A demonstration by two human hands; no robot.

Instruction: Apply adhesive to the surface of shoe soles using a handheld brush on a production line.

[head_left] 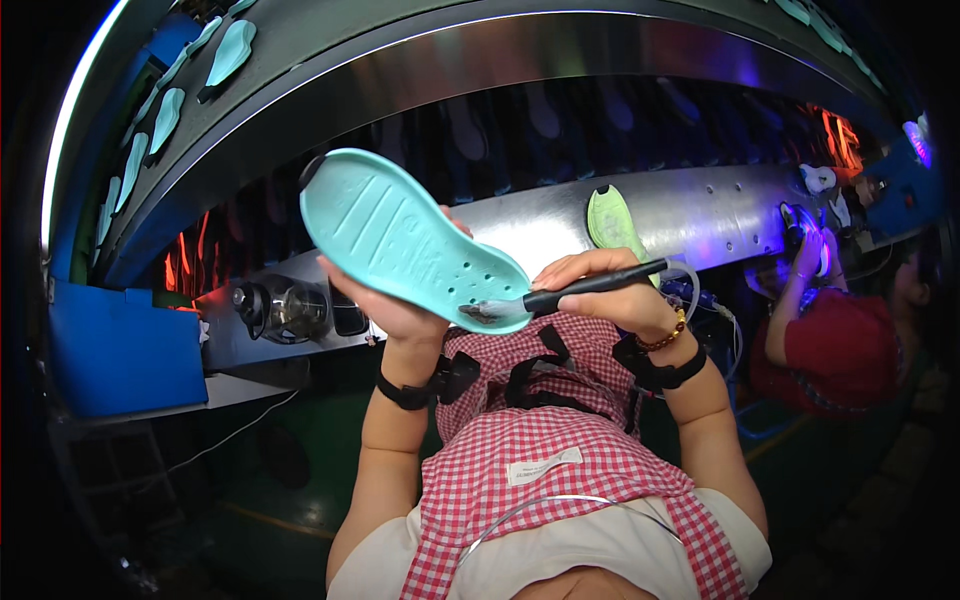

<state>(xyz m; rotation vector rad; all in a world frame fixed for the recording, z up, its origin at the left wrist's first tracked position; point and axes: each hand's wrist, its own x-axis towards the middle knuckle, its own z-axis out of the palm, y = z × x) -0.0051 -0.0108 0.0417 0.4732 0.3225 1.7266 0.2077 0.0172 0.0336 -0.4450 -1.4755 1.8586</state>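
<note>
A turquoise shoe sole (385,225) with small holes and ridges is held up before me, tilted, with a black piece at its upper left end. From beneath and behind, my left hand (385,305) grips it; part of the fingers is hidden by the sole. My right hand (610,285) is closed round a black-handled brush (590,288), to which a clear tube (692,285) runs. The brush's bristles touch the sole at its lower right end. Behind my right hand a light green sole (612,220) lies on the metal bench.
The metal bench (700,215) runs across under a conveyor (330,50) carrying several turquoise soles (232,52). A glass jug (285,310) stands on the left, near a blue box (125,345). At the right, a co-worker in a red top (845,345) handles a shoe part under violet light.
</note>
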